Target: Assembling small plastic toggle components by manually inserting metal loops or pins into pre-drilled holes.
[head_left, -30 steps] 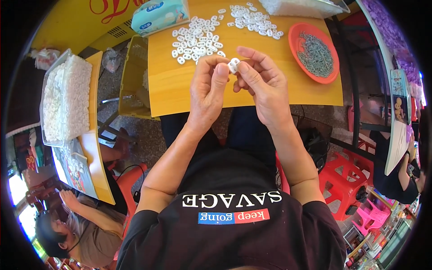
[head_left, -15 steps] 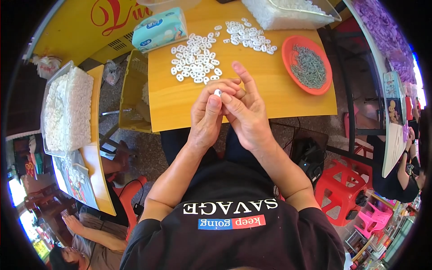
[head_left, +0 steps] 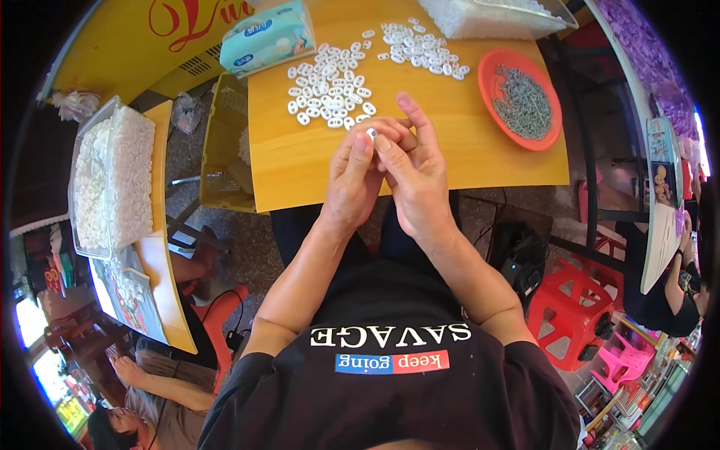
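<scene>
Over the near edge of the yellow-brown table (head_left: 300, 176), my two hands meet around one small white oval plastic piece (head_left: 372, 133) with a dark spot. My left hand (head_left: 351, 180) is closed on it, the thumb pressing from the left. The thumb of my right hand (head_left: 417, 180) presses it from the other side, while one right finger sticks up, away from the piece. Curled fingers hide its underside. Just beyond lies a pile of white oval two-holed pieces (head_left: 330, 90); a second such group (head_left: 424, 51) lies farther right.
A red bowl (head_left: 491, 124) of grey metal screws or nails (head_left: 521, 103) stands at right. At the back are a tissue pack (head_left: 268, 39) and a clear bin (head_left: 517, 30) of white pieces. Another full bin (head_left: 112, 180) stands left. A red stool (head_left: 574, 300) is at right; a person sits lower left.
The view has shifted slightly, so my hands appear a little higher and farther right. Both still grip the same white piece; the piles and bowl look unaltered.
</scene>
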A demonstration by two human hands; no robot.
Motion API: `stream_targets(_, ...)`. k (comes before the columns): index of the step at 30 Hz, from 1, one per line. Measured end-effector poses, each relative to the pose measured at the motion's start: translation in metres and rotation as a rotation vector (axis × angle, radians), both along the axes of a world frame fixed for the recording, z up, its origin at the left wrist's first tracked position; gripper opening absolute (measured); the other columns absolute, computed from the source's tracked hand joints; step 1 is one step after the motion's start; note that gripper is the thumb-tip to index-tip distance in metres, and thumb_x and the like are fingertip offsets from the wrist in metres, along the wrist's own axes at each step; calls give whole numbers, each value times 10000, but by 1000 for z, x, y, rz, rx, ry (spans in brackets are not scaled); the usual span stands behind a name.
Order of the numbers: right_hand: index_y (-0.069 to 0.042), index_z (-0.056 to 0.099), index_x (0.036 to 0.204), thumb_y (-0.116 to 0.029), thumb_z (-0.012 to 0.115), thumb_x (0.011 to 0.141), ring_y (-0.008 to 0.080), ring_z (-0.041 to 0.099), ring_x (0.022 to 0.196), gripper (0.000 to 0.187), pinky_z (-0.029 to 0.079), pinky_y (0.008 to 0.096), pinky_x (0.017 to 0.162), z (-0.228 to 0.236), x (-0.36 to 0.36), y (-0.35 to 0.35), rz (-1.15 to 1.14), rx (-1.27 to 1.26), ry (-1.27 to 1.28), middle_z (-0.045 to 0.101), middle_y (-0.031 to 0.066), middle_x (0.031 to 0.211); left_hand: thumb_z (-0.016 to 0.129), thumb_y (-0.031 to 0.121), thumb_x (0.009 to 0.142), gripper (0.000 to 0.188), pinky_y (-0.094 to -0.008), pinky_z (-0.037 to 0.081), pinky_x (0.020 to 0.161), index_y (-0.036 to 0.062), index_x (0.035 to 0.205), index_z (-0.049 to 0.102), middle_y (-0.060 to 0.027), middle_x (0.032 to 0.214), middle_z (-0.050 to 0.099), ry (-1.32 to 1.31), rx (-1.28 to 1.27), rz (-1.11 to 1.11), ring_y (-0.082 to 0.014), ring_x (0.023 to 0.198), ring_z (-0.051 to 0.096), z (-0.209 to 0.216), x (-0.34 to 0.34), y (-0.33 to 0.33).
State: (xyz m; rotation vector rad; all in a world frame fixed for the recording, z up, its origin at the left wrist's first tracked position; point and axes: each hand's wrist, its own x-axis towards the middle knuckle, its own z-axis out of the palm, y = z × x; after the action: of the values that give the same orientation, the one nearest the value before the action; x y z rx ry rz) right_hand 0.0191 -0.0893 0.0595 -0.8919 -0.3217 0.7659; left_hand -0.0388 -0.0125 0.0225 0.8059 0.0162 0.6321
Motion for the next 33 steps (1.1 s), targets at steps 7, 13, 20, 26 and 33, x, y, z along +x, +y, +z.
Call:
stream_targets(7, 22, 306, 1422, -39, 584, 947, 93, 591, 866, 553, 484, 232, 785, -8, 9, -2, -69, -57, -193, 651, 81, 980, 334, 340, 1058, 392, -319, 433, 921, 15, 1224, 476, -120, 1210, 542, 134, 115, 162, -175, 1007, 542, 4, 3, 2)
stream_targets(13, 42, 606, 1154, -48, 620, 933, 107, 622, 879, 238, 508, 238, 750, -10, 8, -4, -120, -153, -309, 667, 79, 977, 521, 113, 995, 112, -277, 430, 785, 11, 1021, 559, -66, 959, 558, 373, 750, 409, -156, 872, 517, 1, -6, 17)
stream_targets(20, 37, 610, 1146, -73, 618, 941, 95, 610, 844, 233, 515, 238, 765, -11, 29, -13, -113, -314, -664, 654, 66, 988, 577, 116, 968, 136, -258, 426, 692, -8, 916, 598, -34, 781, 554, 462, 818, 383, -129, 755, 513, 18, -7, 20)
stream_targets(26, 41, 600, 1140, -84, 600, 951, 88, 607, 820, 226, 549, 255, 735, 5, 35, -15, -67, -297, -468, 627, 66, 945, 579, 163, 974, 185, -241, 419, 660, -11, 916, 601, -20, 751, 567, 594, 484, 298, -84, 720, 488, 22, -5, 13)
stream_targets(33, 50, 596, 1135, -37, 603, 939, 109, 624, 833, 214, 535, 240, 734, -3, 32, -14, -67, -344, -686, 630, 58, 991, 563, 189, 987, 192, -227, 410, 667, 7, 933, 598, 1, 792, 580, 532, 653, 314, -66, 736, 484, 16, -5, 14)
